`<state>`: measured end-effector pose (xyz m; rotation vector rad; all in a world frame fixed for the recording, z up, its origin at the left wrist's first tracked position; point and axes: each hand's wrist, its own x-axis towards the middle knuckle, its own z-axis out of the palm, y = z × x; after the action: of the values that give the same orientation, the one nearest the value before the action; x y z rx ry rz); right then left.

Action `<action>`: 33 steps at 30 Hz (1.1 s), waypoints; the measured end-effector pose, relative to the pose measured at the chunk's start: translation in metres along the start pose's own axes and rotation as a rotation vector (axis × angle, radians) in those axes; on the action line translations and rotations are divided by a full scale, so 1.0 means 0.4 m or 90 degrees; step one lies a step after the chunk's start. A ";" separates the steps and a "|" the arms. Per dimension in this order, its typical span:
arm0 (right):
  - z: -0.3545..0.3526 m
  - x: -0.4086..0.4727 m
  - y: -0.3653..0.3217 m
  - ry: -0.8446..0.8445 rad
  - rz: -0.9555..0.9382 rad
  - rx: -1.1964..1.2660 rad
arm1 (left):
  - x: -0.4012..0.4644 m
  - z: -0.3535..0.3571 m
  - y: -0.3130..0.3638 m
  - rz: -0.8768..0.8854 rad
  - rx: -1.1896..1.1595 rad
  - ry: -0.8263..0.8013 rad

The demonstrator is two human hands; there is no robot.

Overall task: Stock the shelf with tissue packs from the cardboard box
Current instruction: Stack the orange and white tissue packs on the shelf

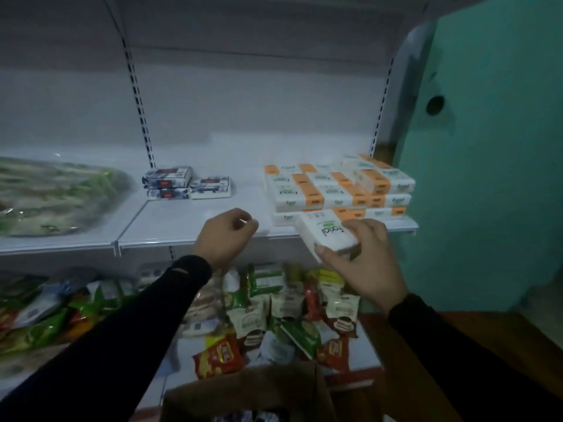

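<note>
The right hand [362,257] holds one white tissue pack [327,234] at the front edge of the shelf [189,220]. The thumb lies along the pack's near lower edge and the fingers wrap over its far right end, so the grip is closed on the pack across its length. The pack is tilted, its far end raised toward the stacked packs. The wrist is extended forward and up, and the forearm, in a dark sleeve [457,345], enters from the lower right.

Directly beyond the held pack, and just above it, stands the stack of orange-and-white tissue packs [338,185], several layers high, at the right end of the shelf. The held pack overlaps the stack's bottom front row in the view; contact cannot be confirmed.

The left hand [227,236] is to the left of the grip, at about the same height, over the shelf's front lip. Its fingers are curled loosely inward into a half-closed fist and it holds nothing visible. Its forearm rises from the lower left.

Beyond the left hand, three blue-and-white packs [185,185] rest on the shelf. Below both hands, a lower shelf carries mixed snack packets [274,312]. The cardboard box [243,394] sits beneath the forearms at the bottom edge, its flap open.
</note>
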<state>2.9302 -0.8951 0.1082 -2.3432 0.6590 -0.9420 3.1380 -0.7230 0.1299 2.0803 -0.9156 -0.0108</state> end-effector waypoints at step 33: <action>0.172 0.638 0.114 -0.106 -0.034 -0.302 | 0.313 0.119 -0.184 0.022 0.380 -0.068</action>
<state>3.1326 -1.0638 0.1586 -2.8289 0.8260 -0.6519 3.2592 -0.8045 0.0851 2.6302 -1.1176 0.1942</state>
